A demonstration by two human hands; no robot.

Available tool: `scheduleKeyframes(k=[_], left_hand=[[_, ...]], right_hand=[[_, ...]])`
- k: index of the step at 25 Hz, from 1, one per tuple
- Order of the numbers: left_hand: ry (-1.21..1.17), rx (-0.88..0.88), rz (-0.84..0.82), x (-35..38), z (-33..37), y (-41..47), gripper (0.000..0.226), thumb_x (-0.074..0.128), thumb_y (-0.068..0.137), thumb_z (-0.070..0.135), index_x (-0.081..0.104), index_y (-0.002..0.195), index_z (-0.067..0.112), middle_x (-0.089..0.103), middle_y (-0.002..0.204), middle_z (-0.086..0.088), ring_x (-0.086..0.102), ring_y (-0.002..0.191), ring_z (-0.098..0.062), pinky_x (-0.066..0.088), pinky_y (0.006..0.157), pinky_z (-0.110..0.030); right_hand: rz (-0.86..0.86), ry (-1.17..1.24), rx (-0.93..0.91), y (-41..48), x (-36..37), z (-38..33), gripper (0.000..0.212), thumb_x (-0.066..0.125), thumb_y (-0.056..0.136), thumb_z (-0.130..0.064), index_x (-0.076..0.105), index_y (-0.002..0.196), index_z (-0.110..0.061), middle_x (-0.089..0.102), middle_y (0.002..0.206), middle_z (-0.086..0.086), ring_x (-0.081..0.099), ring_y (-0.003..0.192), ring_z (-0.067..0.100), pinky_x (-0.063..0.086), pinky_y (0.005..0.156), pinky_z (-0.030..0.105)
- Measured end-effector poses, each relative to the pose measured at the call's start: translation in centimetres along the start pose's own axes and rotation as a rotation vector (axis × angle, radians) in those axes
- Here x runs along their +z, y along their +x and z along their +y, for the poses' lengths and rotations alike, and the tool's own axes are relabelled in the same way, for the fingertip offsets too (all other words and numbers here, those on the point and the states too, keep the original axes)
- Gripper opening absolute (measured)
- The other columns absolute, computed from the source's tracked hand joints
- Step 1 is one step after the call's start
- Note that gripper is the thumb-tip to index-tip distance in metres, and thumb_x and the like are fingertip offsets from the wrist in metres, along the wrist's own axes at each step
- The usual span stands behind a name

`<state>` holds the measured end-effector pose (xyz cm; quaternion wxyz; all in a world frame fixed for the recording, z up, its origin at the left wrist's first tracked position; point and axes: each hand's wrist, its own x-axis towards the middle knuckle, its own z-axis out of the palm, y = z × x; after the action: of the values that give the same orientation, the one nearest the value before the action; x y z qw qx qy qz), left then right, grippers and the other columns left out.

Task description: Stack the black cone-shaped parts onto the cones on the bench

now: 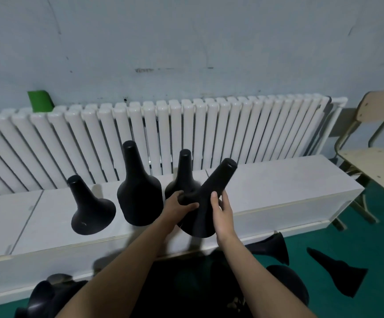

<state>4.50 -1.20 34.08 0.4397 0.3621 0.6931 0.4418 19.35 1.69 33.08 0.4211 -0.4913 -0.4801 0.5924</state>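
2 hands grip 1 tilted cone part [211, 191]: left hand [178, 206] clamped near its flared base, right hand [220, 211] wrapped on its side. its long axis leans up-right, neck pointing away from the upright bench cone [183, 173] just behind-left; it needs righting first.

Dim, flat indoor light with a bluish cast; soft shadows lie on the bench [278, 191] beside the cones. Pale sheen runs along the radiator [186, 125] tubes. Wide-angle distortion bows the edges, and the lower corners and forearms are blurred
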Motion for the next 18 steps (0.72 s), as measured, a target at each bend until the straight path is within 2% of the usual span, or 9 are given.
scheduleKeyframes(k=[3, 5, 8, 9, 11, 14, 16, 18], left_hand=[[-0.016, 0.039, -0.022, -0.9, 1.5, -0.5, 0.090, 0.089, 0.064, 0.041, 0.046, 0.140, 0.018, 0.054, 0.135, -0.003, 0.056, 0.118, -0.019, 0.047, 0.102, -0.035], [-0.030, 0.066, -0.045, -1.4, 2.3, -0.5, 0.090, 0.092, 0.053, 0.050, 0.055, 0.129, 0.022, 0.061, 0.129, -0.003, 0.061, 0.115, -0.018, 0.049, 0.102, -0.039], [-0.122, 0.127, -0.080, -1.7, 3.9, -1.1, 0.042, 0.088, 0.069, 0.024, 0.065, 0.104, 0.025, 0.071, 0.108, -0.003, 0.068, 0.105, -0.021, 0.053, 0.095, -0.038], [-0.140, 0.143, -0.073, -1.8, 4.5, -1.2, 0.038, 0.086, 0.073, 0.019, 0.065, 0.103, 0.025, 0.072, 0.104, -0.001, 0.068, 0.104, -0.022, 0.054, 0.094, -0.038], [-0.127, 0.167, -0.053, -2.1, 5.8, -1.2, 0.044, 0.085, 0.074, 0.020, 0.062, 0.112, 0.023, 0.070, 0.107, 0.002, 0.067, 0.105, -0.019, 0.053, 0.094, -0.036], [-0.066, 0.239, -0.024, -2.7, 7.6, -0.8, 0.065, 0.087, 0.069, 0.027, 0.055, 0.126, 0.021, 0.065, 0.116, 0.002, 0.064, 0.107, -0.016, 0.052, 0.097, -0.037], [-0.052, 0.283, -0.006, -3.3, 8.3, -0.2, 0.072, 0.088, 0.064, 0.030, 0.056, 0.128, 0.024, 0.066, 0.118, 0.004, 0.064, 0.108, -0.015, 0.052, 0.097, -0.037], [-0.048, 0.318, 0.005, -3.9, 8.8, 0.4, 0.069, 0.088, 0.064, 0.027, 0.058, 0.127, 0.027, 0.067, 0.117, 0.005, 0.064, 0.108, -0.013, 0.052, 0.096, -0.034]], right_hand=[[-0.081, -0.087, -0.096, -0.1, 0.1, -2.9, 0.044, 0.044, 0.105, -0.054, 0.042, 0.149, -0.052, 0.059, 0.142, -0.015, 0.056, 0.130, 0.011, 0.045, 0.113, 0.039], [-0.129, -0.171, -0.176, -0.1, 0.4, -4.8, 0.045, 0.046, 0.105, -0.052, 0.042, 0.150, -0.052, 0.058, 0.140, -0.020, 0.055, 0.131, 0.008, 0.043, 0.115, 0.039], [-0.157, -0.336, -0.300, 0.3, 1.1, -7.3, 0.050, 0.048, 0.096, -0.066, 0.038, 0.145, -0.063, 0.060, 0.138, -0.023, 0.056, 0.131, 0.008, 0.044, 0.113, 0.045], [-0.160, -0.390, -0.327, 0.6, 1.4, -8.0, 0.052, 0.045, 0.094, -0.070, 0.036, 0.144, -0.066, 0.060, 0.137, -0.024, 0.055, 0.131, 0.009, 0.044, 0.111, 0.047], [-0.186, -0.441, -0.370, 1.3, 1.8, -9.1, 0.050, 0.039, 0.093, -0.070, 0.037, 0.143, -0.066, 0.060, 0.136, -0.026, 0.055, 0.131, 0.008, 0.043, 0.109, 0.047], [-0.193, -0.381, -0.333, 1.7, 2.1, -10.3, 0.049, 0.037, 0.093, -0.073, 0.050, 0.136, -0.055, 0.061, 0.134, -0.020, 0.057, 0.126, 0.008, 0.045, 0.110, 0.049], [-0.209, -0.307, -0.295, 2.0, 2.3, -10.9, 0.043, 0.041, 0.098, -0.066, 0.055, 0.134, -0.047, 0.062, 0.135, -0.014, 0.059, 0.124, 0.007, 0.047, 0.110, 0.045], [-0.225, -0.260, -0.279, 2.1, 2.4, -11.6, 0.033, 0.044, 0.105, -0.054, 0.056, 0.134, -0.044, 0.063, 0.133, -0.014, 0.060, 0.122, 0.005, 0.049, 0.108, 0.039]])
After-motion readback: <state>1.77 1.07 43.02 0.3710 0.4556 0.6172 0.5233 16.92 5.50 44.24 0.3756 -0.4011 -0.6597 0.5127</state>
